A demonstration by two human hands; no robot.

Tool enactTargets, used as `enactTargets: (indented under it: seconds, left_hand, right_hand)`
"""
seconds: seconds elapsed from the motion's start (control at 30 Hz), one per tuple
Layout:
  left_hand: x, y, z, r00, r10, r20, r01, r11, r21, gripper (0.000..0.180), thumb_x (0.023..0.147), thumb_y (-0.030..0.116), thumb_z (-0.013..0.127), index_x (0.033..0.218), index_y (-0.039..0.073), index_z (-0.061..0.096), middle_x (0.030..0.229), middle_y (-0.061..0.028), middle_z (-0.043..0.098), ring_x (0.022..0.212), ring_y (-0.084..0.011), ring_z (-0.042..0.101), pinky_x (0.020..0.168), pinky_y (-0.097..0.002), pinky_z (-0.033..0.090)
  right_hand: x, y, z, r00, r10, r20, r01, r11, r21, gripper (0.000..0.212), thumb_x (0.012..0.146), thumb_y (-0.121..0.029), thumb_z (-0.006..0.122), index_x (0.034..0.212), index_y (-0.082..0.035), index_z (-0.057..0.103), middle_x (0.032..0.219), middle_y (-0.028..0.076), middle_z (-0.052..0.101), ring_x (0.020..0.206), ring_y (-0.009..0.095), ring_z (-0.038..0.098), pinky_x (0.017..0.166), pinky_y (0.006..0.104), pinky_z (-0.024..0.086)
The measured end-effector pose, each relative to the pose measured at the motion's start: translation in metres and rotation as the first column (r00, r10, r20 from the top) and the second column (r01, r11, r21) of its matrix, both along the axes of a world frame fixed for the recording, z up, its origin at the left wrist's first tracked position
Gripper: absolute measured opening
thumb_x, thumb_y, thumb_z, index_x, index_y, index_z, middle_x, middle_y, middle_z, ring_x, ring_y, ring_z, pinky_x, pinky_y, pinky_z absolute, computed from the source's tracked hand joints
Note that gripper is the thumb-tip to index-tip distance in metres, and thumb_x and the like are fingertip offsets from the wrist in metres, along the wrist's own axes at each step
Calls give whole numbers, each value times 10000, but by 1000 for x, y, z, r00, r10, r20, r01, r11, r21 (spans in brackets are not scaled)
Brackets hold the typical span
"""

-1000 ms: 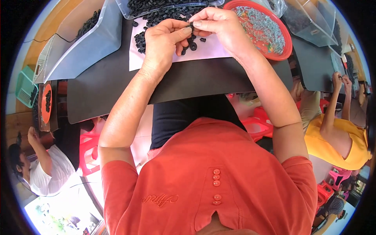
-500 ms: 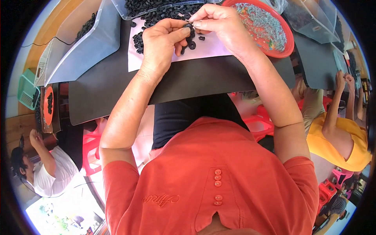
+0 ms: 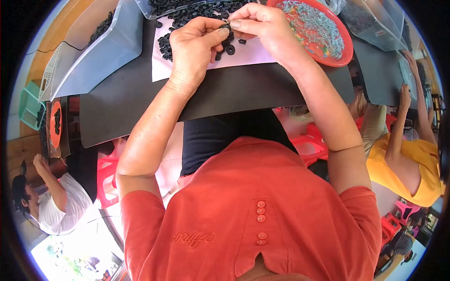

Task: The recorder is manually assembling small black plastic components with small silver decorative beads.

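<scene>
My left hand (image 3: 193, 47) is closed, its thumb and forefinger pinching a small black ring-like part (image 3: 227, 28). My right hand (image 3: 262, 29) meets it there, thumb and forefinger pressed together at the part's edge; whatever tiny thing they hold is too small to make out. Both hands are over a white sheet (image 3: 253, 55). Loose black parts (image 3: 166, 47) of the same sort lie heaped around my left hand and beyond it. Right of my right hand, a round red tray (image 3: 347, 55) carries many small silvery pieces (image 3: 318, 30).
A clear plastic bin (image 3: 105, 65) with black parts stands left on the dark table (image 3: 126, 110). Another clear bin (image 3: 375, 33) is at the far right. A person in white (image 3: 65, 203) sits left, one in yellow (image 3: 398, 166) right.
My hands stay together around the black part, with only slight finger shifts. The view has tilted a little. At the right, the co-worker's hands have moved apart, one reaching farther away.
</scene>
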State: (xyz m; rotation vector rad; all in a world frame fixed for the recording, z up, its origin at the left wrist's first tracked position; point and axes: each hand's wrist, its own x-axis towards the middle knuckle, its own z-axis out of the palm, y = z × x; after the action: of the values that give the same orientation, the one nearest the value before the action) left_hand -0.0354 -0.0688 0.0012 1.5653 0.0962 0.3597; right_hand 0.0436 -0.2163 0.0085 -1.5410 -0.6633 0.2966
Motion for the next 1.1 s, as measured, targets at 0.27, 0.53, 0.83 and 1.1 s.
enactTargets:
  seconds: [0.27,0.53,0.83,1.1]
  left_hand:
    - [0,0,2,998,-14,-53,15,1000,25,140,855,51,663,957,-45,657,725,-51,627,571,-78,545,455,-194,402]
    - [-1,1,3,993,-43,-106,49,997,56,135,866,48,638,962,-47,648,749,-55,632,580,-81,556,459,-197,414]
    - [1,2,1,996,-48,-81,51,998,43,128,867,53,640,957,-37,646,762,-58,644,586,-85,567,447,-198,411]
    - [2,2,0,990,-73,-117,78,996,46,129,871,51,638,954,-47,648,732,-64,640,557,-88,563,432,-195,406]
  right_hand:
    - [-3,-4,-1,989,-15,145,24,998,-61,113,891,-109,594,880,-7,643,745,34,642,688,94,593,625,240,471]
    - [-10,-1,2,861,-111,496,202,970,-133,119,866,-97,601,836,17,619,681,92,635,611,136,600,570,275,467]
    - [-8,-2,0,982,-59,181,75,994,-83,101,865,-90,595,849,5,625,677,87,622,602,161,590,562,292,461]
    - [-9,-4,-4,940,-81,330,144,975,-171,117,898,-120,590,924,-23,651,754,10,641,689,72,586,608,245,477]
